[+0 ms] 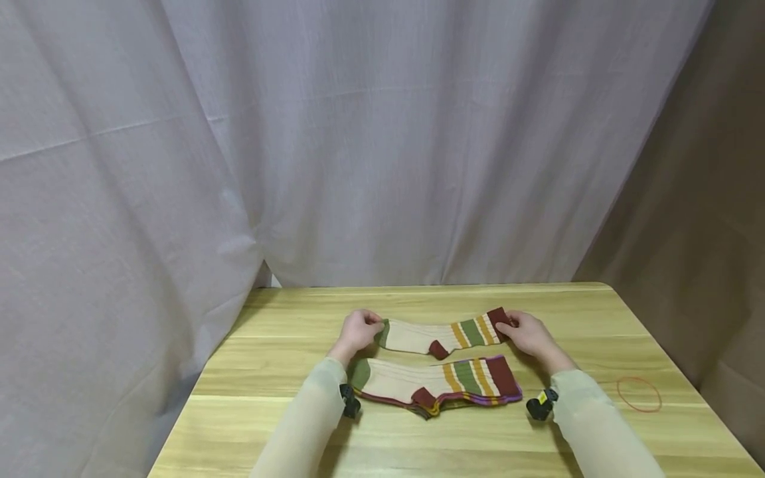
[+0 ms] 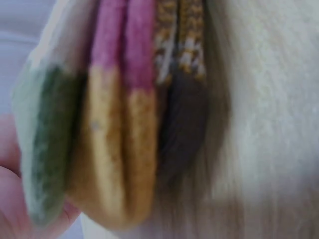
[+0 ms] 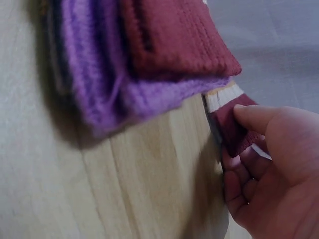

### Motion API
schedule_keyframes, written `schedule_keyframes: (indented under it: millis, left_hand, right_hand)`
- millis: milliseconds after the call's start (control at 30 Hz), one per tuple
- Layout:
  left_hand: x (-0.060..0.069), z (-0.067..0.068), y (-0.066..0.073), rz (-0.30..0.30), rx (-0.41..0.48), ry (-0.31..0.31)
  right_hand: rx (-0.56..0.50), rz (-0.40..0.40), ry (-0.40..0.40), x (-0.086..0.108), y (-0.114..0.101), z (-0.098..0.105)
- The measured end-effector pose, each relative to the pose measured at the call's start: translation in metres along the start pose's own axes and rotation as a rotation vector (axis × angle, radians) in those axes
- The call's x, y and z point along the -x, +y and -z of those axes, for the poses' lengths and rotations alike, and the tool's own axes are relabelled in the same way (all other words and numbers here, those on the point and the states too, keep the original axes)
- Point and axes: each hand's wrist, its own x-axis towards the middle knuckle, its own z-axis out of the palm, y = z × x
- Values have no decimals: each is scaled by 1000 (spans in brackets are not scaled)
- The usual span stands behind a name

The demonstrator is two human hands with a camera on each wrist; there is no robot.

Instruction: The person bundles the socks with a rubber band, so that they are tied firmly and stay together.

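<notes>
A cream sock (image 1: 412,335) with green toe, maroon heel and striped maroon cuff is stretched sideways between both hands in the head view. My left hand (image 1: 360,330) pinches its green toe. At the other end my right hand (image 1: 528,334) grips the maroon cuff (image 3: 232,127) between thumb and fingers. Nearer to me lies a stack of socks (image 1: 400,378), its top one in the same pattern. Purple, yellow and dark layers show below that top sock. In the left wrist view the stack's toes (image 2: 119,149) hide most of the left hand.
The socks lie on a light wooden table (image 1: 269,385). A red oval outline (image 1: 639,394) marks its right side. Grey curtains (image 1: 382,166) hang behind and to the left, and a browner one (image 1: 687,232) to the right. Each wrist carries a small black camera.
</notes>
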Motion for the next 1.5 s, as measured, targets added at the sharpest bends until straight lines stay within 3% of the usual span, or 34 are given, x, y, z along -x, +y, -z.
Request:
schedule_keyframes:
  millis: [333,533,767,1100,1300,1500]
  left_hand:
    - [5,1,0,60,229,26]
    - [7,9,6,57,340,64]
    - [15,21,7,44,411,102]
    - [36,34,11,33,527,118]
    - [56,35,8,30,537,148]
    - [76,39,7,-16,416,173]
  right_hand:
    - [-41,13,101,9,5,1]
    - [-175,-34,156,14,-4,4]
    - [-248,-73,148,23,-19,7]
    - [-489,-102,146,46,-40,12]
    - [-562,-114,132,61,-43,13]
    - [-525,-54,54,76,-49,15]
